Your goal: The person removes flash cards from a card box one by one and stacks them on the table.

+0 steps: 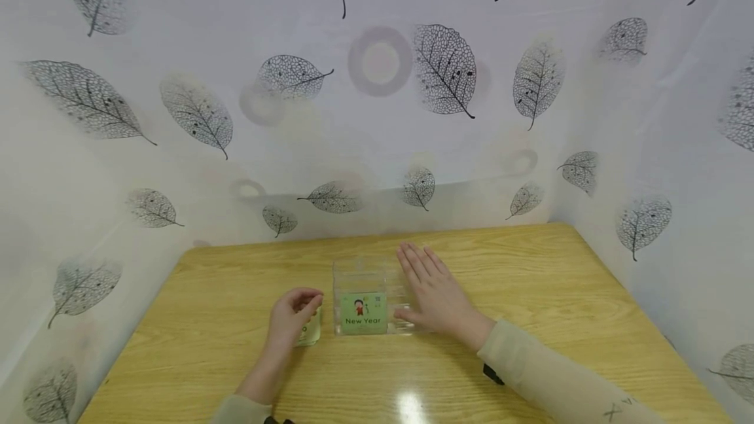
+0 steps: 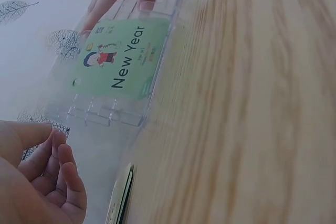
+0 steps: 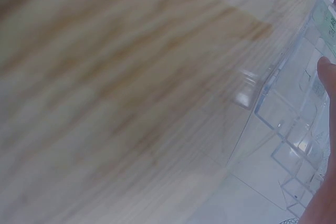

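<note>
A clear plastic holder (image 1: 360, 280) stands on the table, with a green "New Year" card (image 1: 363, 320) lying in its left part. My right hand (image 1: 434, 290) rests flat over the holder's right part, fingers straight and thumb spread toward the card. Just left of the holder, my left hand (image 1: 292, 316) is above a small stack of green cards (image 1: 311, 335), which it partly hides. In the left wrist view, the left thumb and curled fingers (image 2: 67, 174) come together at the tips, and no card shows between them. That stack's edge (image 2: 122, 195) appears below the left hand.
The wooden table (image 1: 501, 267) reaches back to a pale leaf-patterned curtain (image 1: 377, 142), which also runs along both sides. A dark band (image 1: 493, 375) shows at the right wrist. Light glares off the table near its front.
</note>
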Action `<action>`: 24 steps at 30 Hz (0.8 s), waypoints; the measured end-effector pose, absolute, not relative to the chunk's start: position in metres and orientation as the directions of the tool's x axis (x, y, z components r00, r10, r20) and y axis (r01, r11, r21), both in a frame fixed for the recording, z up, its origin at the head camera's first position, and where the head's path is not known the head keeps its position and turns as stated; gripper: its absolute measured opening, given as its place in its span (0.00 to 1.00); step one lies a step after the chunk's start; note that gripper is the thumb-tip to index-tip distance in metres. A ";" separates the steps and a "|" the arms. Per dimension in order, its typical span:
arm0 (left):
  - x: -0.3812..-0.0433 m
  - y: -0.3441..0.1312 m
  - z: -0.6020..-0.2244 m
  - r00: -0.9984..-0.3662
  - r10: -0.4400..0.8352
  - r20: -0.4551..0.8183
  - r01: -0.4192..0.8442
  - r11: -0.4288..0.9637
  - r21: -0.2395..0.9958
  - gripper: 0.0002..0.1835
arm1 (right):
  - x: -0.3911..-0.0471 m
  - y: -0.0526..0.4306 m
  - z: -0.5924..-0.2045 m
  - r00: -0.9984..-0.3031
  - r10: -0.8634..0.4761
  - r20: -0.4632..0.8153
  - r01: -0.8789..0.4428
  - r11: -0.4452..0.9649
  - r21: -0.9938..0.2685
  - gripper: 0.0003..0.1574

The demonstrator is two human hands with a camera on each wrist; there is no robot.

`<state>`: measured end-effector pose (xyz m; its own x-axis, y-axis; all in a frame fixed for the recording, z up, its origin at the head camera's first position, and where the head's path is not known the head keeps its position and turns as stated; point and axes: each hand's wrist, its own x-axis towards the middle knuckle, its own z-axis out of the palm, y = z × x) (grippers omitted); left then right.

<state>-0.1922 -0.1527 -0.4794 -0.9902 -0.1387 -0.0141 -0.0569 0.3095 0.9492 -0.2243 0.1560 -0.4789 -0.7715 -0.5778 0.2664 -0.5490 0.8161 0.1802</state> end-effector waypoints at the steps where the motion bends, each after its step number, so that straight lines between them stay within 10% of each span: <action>1: -0.193 -0.152 -0.480 -0.990 -0.138 -0.013 -0.056 0.306 0.950 0.09 | -0.224 0.156 -0.479 -0.770 -0.578 0.269 -0.551 0.816 0.176 0.73; 24: -0.194 -0.136 -0.482 -0.993 -0.121 0.005 -0.032 0.296 0.955 0.07 | -0.225 0.156 -0.480 -0.780 -0.570 0.257 -0.543 0.821 0.173 0.73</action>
<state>-0.1942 -0.1358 -0.4815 -0.9926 -0.1211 0.0046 -0.0317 0.2956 0.9548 -0.2250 0.1560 -0.4801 -0.7804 -0.5703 0.2565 -0.5433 0.8214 0.1733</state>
